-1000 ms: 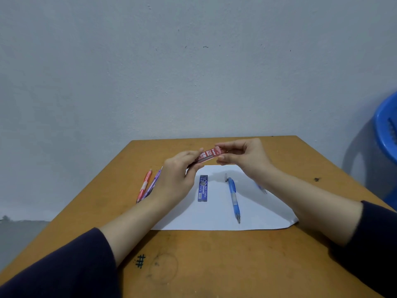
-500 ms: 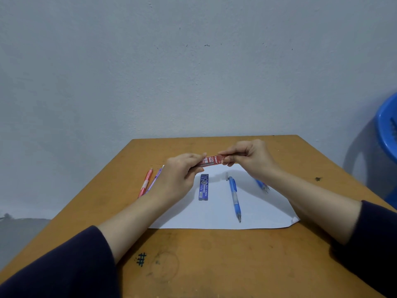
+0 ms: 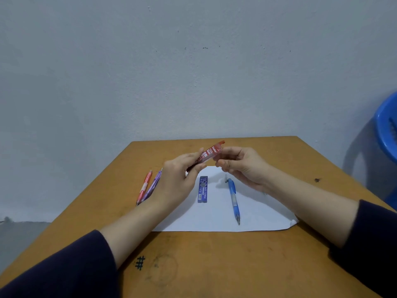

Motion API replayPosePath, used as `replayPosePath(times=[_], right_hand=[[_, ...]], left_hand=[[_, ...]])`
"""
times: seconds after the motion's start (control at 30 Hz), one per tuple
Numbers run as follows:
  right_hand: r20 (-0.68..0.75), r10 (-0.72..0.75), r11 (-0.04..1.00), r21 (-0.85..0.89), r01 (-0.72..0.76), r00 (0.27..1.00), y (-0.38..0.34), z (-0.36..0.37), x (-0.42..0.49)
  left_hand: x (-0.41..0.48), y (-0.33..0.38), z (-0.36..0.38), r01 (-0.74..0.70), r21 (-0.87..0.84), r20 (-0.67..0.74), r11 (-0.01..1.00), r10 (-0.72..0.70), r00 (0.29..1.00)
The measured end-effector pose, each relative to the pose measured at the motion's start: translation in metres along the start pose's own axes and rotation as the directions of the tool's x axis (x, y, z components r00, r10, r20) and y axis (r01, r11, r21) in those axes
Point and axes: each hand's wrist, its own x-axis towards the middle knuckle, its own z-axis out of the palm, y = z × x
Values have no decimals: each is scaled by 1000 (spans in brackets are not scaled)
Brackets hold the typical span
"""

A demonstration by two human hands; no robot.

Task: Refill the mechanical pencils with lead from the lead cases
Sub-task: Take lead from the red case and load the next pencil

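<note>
My left hand (image 3: 178,179) pinches the lower end of a red lead case (image 3: 209,154) held tilted above the table. My right hand (image 3: 242,166) has its fingers curled at the case's upper end, where the red cap sticks up. A blue lead case (image 3: 202,189) lies flat on the white paper (image 3: 257,216). To its right on the same paper a blue mechanical pencil (image 3: 233,200) lies with its tip toward me. A red pencil (image 3: 144,187) and a purple pencil (image 3: 153,186) lie side by side on the wood at the left.
The wooden table (image 3: 214,265) stands against a grey wall, with a black hash mark (image 3: 140,262) near me. A blue plastic chair (image 3: 385,134) is off the table's right side.
Both hands have lifted the red lead case a little and tilted its cap end upward. The things on the paper have not moved.
</note>
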Motion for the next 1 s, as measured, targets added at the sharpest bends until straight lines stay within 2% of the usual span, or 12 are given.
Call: replayPosePath(times=[0.23,0.4,0.5,0.57,0.67,0.77,0.87,0.93,1.0], right_hand=[[-61,-138,988,-81,133,989,3,13,-3],[-136,-143,990,-33,140,980,1,16,-3],[-174,-191,982,-34,188,966,-2,15,-2],[-182,-248,964,-142,224,952,-3,13,-2],[-137,-353,895,-336,292,926,0,10,-1],[-40,-463,731,-582,356,886,4,7,0],[129,-568,469,-760,449,813,10,4,0],[248,-614,263,-831,491,749,15,1,1],[317,-639,120,-859,498,701,18,-4,2]], left_hand=[[-2,5,1,-39,-6,-1,999,39,999],[-1,7,0,31,-11,33,999,-31,999],[-3,15,-3,182,-46,103,982,-176,979],[-3,18,-3,352,-129,174,927,-328,929],[-1,24,-2,595,-385,283,706,-523,804],[3,30,-2,727,-584,428,361,-625,653],[6,35,-4,748,-663,571,34,-624,533],[7,37,-7,719,-681,637,-139,-595,489],[8,38,-10,673,-688,682,-271,-559,471]])
